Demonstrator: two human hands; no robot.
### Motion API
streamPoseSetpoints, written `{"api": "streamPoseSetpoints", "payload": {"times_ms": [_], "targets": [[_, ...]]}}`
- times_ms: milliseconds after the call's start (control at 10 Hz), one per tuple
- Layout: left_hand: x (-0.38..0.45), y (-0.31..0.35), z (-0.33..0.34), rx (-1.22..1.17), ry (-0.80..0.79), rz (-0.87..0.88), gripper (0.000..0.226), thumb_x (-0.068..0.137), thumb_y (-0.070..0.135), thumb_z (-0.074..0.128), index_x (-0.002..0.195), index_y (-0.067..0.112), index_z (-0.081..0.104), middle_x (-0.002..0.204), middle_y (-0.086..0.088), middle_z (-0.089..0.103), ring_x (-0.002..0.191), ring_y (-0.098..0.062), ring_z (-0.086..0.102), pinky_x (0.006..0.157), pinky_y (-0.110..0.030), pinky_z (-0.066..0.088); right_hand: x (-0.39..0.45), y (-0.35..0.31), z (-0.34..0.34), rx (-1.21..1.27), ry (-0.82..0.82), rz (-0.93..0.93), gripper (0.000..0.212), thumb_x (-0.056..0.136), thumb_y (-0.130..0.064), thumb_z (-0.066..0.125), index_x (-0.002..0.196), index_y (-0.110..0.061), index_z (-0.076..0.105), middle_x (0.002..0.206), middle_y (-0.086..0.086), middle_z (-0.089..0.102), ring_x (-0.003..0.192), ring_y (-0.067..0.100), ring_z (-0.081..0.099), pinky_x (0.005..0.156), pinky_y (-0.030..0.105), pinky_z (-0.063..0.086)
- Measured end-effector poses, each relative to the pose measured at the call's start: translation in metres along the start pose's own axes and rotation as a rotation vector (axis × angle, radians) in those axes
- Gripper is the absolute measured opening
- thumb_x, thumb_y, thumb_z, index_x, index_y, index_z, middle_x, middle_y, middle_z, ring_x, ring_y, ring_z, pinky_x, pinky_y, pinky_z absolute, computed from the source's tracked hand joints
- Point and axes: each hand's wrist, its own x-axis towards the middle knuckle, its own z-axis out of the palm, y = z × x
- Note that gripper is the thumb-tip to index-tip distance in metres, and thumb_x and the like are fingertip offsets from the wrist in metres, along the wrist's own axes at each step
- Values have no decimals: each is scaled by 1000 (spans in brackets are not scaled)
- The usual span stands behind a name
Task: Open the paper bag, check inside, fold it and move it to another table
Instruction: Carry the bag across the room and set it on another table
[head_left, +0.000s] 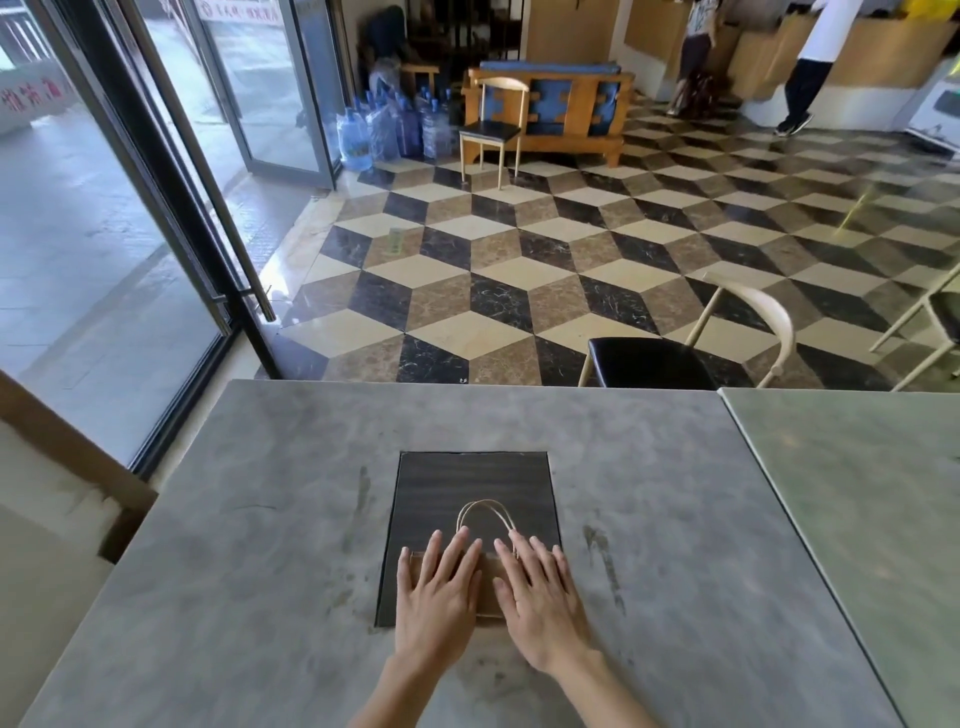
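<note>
A dark paper bag (472, 483) lies flat on the grey table (260, 519), its pale cord handles (485, 512) resting on top of it. A brown folded strip of the bag (488, 577) shows at the near end between my hands. My left hand (436, 587) presses flat on the bag's near left part, fingers spread. My right hand (540, 592) presses flat on the near right part, fingertips touching the handles. Neither hand grips anything.
A second, greenish table (857, 493) adjoins on the right. A black-seated chair (670, 358) stands beyond the far edge. Glass doors (156, 234) are on the left. Water bottles, a bench and two people stand far back.
</note>
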Motion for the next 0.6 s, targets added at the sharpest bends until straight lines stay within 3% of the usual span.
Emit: {"api": "streamPoseSetpoints", "payload": {"times_ms": [100, 200, 300, 400, 500, 600], "targets": [[-1, 1, -13, -3, -34, 26, 43, 100, 35, 43, 141, 34, 55, 151, 9, 48, 140, -21, 44, 110, -53, 33, -1, -1, -11, 10, -53, 28, 58, 99, -46, 34, 153, -26, 29, 162, -4, 23, 149, 18, 21, 122, 43, 3], [-4, -8, -21, 23, -28, 40, 49, 106, 36, 28, 155, 31, 30, 164, 11, 20, 152, -15, 13, 121, -43, 10, -3, -4, -26, -10, -53, 81, 62, 98, -45, 37, 154, -23, 22, 163, -5, 16, 150, 14, 14, 122, 44, 9], [-13, -9, -35, -7, 76, 66, 40, 104, 29, 39, 139, 22, 54, 155, 6, 43, 147, -18, 30, 118, -40, 21, -8, -9, -44, -37, 14, 66, 48, 93, -42, 44, 137, -22, 47, 146, -4, 44, 136, 19, 38, 116, 42, 22], [-25, -5, -49, -57, 221, 88, 23, 98, 25, 51, 107, 18, 71, 121, 2, 69, 121, -23, 57, 100, -36, 42, -16, -13, -58, -74, 61, 67, 29, 92, -35, 41, 110, -25, 62, 119, -7, 60, 117, 17, 51, 103, 34, 35], [-39, 0, -62, -69, 314, 83, 13, 92, 21, 60, 83, 18, 68, 90, 3, 69, 94, -24, 63, 79, -35, 48, -28, -18, -72, -51, 99, 72, 25, 94, -33, 41, 99, -22, 63, 108, -6, 66, 109, 18, 57, 91, 34, 42], [-59, 6, -67, -99, 423, 138, 15, 89, 20, 62, 74, 18, 61, 80, 5, 63, 80, -23, 60, 70, -35, 49, -49, -23, -78, -35, 208, 55, 25, 95, -34, 43, 89, -21, 64, 97, -6, 69, 100, 18, 61, 84, 35, 46]]}}
